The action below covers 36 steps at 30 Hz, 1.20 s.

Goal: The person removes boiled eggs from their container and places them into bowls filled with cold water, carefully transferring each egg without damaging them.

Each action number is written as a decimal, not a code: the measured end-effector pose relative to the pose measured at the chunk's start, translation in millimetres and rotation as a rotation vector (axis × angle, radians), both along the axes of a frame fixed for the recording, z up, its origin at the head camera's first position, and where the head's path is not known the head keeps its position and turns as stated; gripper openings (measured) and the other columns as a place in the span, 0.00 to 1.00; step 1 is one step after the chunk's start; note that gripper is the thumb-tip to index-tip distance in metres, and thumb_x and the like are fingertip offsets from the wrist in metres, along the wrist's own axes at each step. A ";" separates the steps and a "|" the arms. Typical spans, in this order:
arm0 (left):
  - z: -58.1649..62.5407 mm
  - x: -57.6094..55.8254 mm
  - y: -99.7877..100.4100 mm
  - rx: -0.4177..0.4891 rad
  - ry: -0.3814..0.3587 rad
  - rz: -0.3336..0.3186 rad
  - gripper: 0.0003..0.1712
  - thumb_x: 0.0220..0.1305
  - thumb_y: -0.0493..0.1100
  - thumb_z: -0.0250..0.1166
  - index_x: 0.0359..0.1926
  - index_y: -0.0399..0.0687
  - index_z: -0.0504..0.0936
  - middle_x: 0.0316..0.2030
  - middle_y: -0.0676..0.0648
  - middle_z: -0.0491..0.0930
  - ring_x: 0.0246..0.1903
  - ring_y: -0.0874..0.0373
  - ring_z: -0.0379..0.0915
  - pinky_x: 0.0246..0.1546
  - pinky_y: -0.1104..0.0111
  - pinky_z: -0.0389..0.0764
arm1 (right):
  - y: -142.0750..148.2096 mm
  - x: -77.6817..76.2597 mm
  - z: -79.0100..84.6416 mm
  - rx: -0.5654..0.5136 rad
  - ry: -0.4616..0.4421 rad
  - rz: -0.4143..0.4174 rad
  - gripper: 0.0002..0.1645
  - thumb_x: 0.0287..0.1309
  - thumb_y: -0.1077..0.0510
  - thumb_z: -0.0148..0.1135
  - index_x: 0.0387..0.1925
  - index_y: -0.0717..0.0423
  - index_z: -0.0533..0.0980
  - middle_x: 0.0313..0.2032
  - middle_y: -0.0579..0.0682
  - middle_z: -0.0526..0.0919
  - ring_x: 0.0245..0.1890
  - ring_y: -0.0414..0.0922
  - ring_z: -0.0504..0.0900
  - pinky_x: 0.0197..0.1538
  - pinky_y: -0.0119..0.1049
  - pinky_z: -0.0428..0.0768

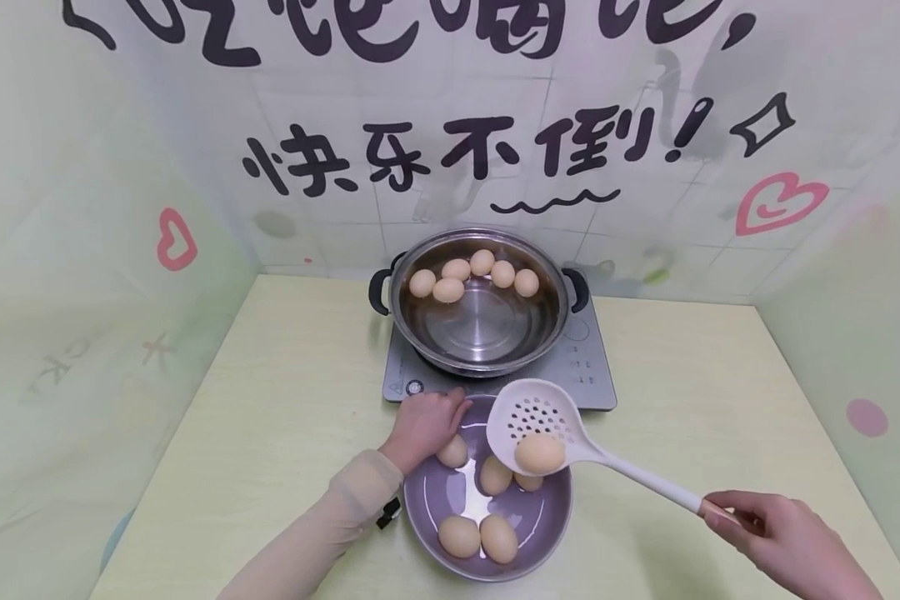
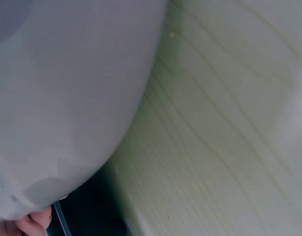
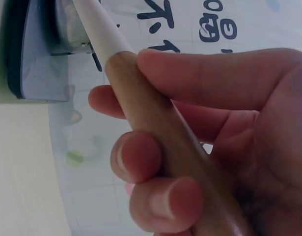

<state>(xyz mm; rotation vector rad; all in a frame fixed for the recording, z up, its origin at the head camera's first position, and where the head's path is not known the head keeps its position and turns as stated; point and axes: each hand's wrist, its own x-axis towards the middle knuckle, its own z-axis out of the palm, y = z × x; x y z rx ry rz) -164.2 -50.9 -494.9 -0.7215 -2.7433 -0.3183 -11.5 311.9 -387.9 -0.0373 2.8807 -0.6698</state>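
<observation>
My right hand (image 1: pixel 783 529) grips the wooden handle (image 3: pixel 155 118) of a white slotted spoon (image 1: pixel 630 467), fingers wrapped round it. One egg (image 1: pixel 540 453) lies in the spoon's perforated head, which is over the right side of a purple bowl (image 1: pixel 536 546). Several eggs sit in that bowl, two of them side by side (image 1: pixel 459 537) at the near side; the spoon partly covers another. At the bowl's upper left rim, my left hand (image 1: pixel 429 423) holds the edge. In the left wrist view, fingers (image 2: pixel 35 223) show at the bowl's outer wall (image 2: pixel 67 98).
A steel two-handled pot (image 1: pixel 480 333) stands on an induction cooker (image 1: pixel 596 367) behind the bowl. Several eggs (image 1: pixel 448 290) lie along its far side. Printed wall panels (image 1: pixel 435 208) enclose the pale table (image 1: pixel 292 358) at the back and both sides.
</observation>
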 end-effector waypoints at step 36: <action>0.9 -0.3 0.1 -0.018 -0.036 -0.002 0.15 0.64 0.53 0.53 0.26 0.50 0.73 0.14 0.50 0.75 0.15 0.53 0.73 0.13 0.66 0.67 | 9.5 6.4 -7.3 0.050 -0.058 -0.029 0.14 0.54 0.49 0.61 0.40 0.51 0.80 0.22 0.32 0.75 0.21 0.28 0.66 0.25 0.28 0.63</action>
